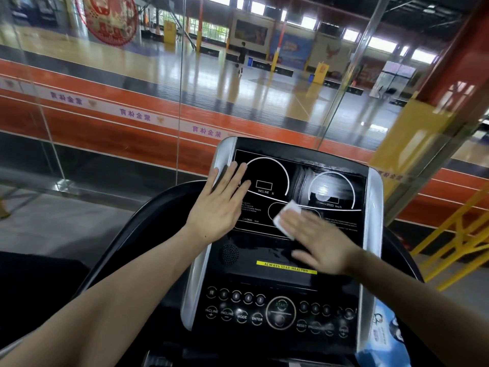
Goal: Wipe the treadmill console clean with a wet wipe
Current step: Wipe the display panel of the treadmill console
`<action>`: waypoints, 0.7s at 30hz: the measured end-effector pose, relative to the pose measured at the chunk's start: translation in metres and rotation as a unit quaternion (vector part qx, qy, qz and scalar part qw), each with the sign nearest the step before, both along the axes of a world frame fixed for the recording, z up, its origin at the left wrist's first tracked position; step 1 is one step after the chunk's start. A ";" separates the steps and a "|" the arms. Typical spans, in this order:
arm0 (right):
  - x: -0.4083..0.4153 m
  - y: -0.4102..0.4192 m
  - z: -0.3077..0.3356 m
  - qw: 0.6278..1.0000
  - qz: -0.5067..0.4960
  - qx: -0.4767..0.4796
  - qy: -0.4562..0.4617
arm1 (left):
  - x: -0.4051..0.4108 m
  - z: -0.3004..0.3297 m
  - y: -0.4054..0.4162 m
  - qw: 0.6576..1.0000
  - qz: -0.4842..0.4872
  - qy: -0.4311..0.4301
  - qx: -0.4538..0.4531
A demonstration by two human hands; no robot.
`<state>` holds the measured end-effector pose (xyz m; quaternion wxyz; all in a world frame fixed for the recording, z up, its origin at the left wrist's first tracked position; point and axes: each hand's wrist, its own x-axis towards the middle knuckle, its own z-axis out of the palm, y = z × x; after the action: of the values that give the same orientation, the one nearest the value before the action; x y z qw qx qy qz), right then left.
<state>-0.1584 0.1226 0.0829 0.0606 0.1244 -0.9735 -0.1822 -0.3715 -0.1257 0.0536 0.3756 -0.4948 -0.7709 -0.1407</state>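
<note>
The black treadmill console with silver side rails fills the middle of the head view. My left hand lies flat with straight fingers on the console's upper left edge. My right hand, blurred, presses a white wet wipe flat against the middle of the display panel. The wipe sticks out past my fingertips toward the upper left. Wet streaks show on the upper right dial. A row of round buttons runs across the lower console.
A blue-and-white wipe packet sits by the console's lower right edge. Glass wall panels stand just beyond the console, with a sports hall behind. A yellow railing is at the right.
</note>
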 end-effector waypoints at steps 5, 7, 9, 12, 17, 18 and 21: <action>-0.041 0.034 0.058 0.988 -0.115 -0.044 0.094 | 0.000 -0.002 -0.001 1.000 -0.001 0.001 -0.016; -0.033 0.026 0.041 0.985 -0.124 -0.061 0.099 | 0.001 -0.001 -0.001 1.000 -0.002 0.003 -0.017; -0.008 0.009 0.013 0.990 -0.099 -0.059 0.082 | 0.002 -0.001 -0.001 1.000 0.001 0.007 -0.017; 0.033 -0.006 -0.024 0.998 -0.041 -0.036 0.014 | 0.002 0.000 0.000 1.000 0.009 0.006 -0.020; 0.013 0.022 0.009 0.999 -0.043 -0.003 0.009 | 0.001 0.001 0.001 1.000 -0.003 0.007 -0.020; 0.003 0.030 0.024 0.997 -0.072 -0.014 0.037 | 0.001 0.001 0.000 1.000 -0.004 0.006 -0.018; -0.018 0.041 0.051 0.985 -0.139 -0.044 0.097 | 0.003 0.003 -0.001 1.000 -0.007 0.000 -0.011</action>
<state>-0.1763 0.1632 0.1340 0.1342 -0.0330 -0.9779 -0.1567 -0.3688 -0.1267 0.0565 0.3693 -0.5045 -0.7688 -0.1343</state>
